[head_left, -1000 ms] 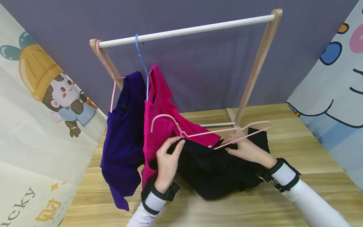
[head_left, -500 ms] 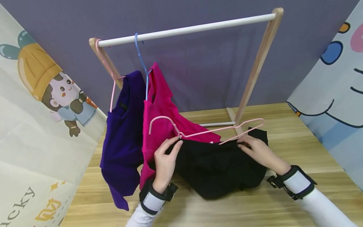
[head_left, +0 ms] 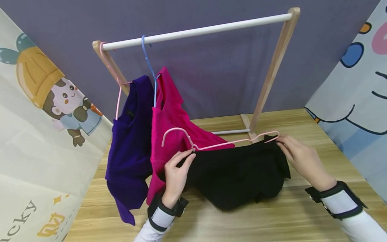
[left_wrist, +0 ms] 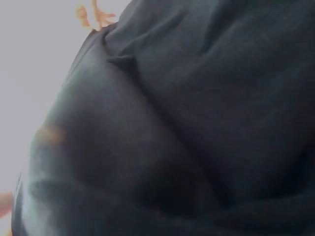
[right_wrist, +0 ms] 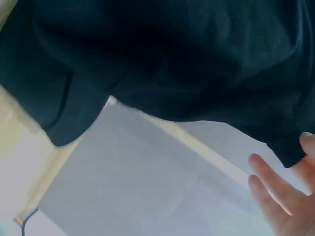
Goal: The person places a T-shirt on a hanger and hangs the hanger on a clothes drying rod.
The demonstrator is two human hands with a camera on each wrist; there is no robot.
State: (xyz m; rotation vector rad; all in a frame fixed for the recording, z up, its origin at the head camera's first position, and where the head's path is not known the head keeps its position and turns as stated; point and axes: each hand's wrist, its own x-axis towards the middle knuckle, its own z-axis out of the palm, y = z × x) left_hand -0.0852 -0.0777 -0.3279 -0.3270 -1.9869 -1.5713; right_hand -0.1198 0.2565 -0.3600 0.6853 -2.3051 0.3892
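A black garment spreads below a pink hanger, whose hook points left. At the base of the hook my left hand pinches the garment's upper edge between thumb and forefinger. My right hand pinches cloth at the hanger's far right end, its fingertips right at the hanger tip. Most of the hanger's lower bar is hidden by the cloth. Dark cloth fills most of the left wrist view. In the right wrist view the garment drapes across the top, with fingers at its lower right corner.
A rack with a white rail and wooden posts stands behind. From it hang a purple top on a pink hanger and a magenta top on a blue hanger. Printed sheets flank the wooden tabletop.
My right hand has moved right along the hanger, drawing the garment's upper edge out to the hanger's right end. My left hand has stayed near the hook's base.
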